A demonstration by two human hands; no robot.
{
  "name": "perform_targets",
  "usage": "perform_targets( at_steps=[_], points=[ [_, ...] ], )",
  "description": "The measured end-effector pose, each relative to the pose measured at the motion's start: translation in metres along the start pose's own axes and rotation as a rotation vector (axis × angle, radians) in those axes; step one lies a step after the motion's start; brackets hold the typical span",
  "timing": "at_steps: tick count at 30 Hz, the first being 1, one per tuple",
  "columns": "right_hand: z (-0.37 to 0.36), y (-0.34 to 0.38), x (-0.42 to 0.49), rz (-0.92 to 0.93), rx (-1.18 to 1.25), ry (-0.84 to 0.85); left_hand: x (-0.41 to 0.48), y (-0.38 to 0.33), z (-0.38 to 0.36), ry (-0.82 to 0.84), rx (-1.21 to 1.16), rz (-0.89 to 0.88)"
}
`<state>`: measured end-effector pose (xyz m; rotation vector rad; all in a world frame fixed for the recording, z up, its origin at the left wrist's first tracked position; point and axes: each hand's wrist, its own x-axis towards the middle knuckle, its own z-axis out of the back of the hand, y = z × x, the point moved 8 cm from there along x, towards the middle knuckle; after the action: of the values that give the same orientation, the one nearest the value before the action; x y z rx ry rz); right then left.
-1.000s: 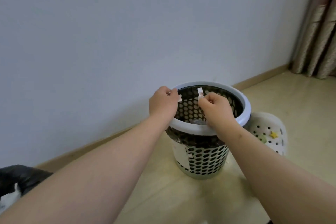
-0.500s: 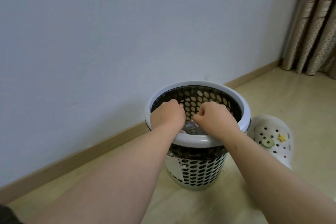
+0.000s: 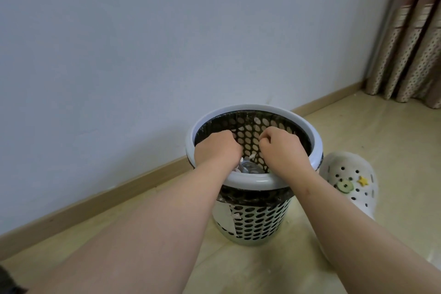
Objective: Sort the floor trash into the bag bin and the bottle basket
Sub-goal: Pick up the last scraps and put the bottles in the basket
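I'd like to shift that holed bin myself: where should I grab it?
Probably by the thick white rim of the bin, from above, with your hands on opposite sides. The bin stands upright and the rim juts out past the sides below, giving a lip to hook under.

A plain pale wall (image 3: 167,43) meets a glossy beige floor (image 3: 381,131) along a wooden baseboard (image 3: 95,203). A dotted brown curtain (image 3: 410,43) hangs in the far right corner, reaching down to the floor.

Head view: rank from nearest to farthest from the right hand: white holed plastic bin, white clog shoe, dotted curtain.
1. White holed plastic bin: around the right hand.
2. White clog shoe: on its right.
3. Dotted curtain: far right.
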<state>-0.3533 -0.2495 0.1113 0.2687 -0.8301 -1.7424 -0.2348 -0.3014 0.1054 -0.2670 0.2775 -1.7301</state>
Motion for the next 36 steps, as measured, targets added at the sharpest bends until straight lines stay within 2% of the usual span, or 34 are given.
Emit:
perform_targets(
  at_steps=[6, 10, 14, 19, 22, 27, 32, 36],
  points=[
    [-0.003, 0.002, -0.001, 0.012, -0.042, 0.014, 0.001, -0.001, -0.001, -0.007, 0.018, -0.024],
    [-0.005, 0.002, -0.002, 0.008, -0.073, 0.036, 0.004, -0.002, -0.011, 0.083, 0.103, -0.078],
    [-0.012, 0.002, -0.007, -0.034, -0.164, 0.136, 0.002, 0.0, -0.026, 0.224, 0.254, -0.102],
    [-0.016, 0.004, -0.022, -0.083, -0.264, 0.241, -0.012, 0.003, -0.028, 0.215, 0.258, -0.121],
    [-0.014, 0.011, -0.031, -0.021, -0.255, 0.21, -0.019, 0.005, -0.025, 0.181, 0.238, -0.16],
    [-0.01, 0.019, -0.042, 0.077, -0.254, 0.146, -0.029, 0.017, -0.026, 0.281, 0.089, -0.125],
    [-0.008, 0.033, -0.043, 0.147, -0.293, 0.102, -0.036, 0.044, -0.012, 0.238, 0.153, -0.128],
    [-0.011, 0.056, -0.053, 0.319, -0.255, 0.067, -0.039, 0.072, 0.0, 0.183, 0.146, -0.109]
  ],
)
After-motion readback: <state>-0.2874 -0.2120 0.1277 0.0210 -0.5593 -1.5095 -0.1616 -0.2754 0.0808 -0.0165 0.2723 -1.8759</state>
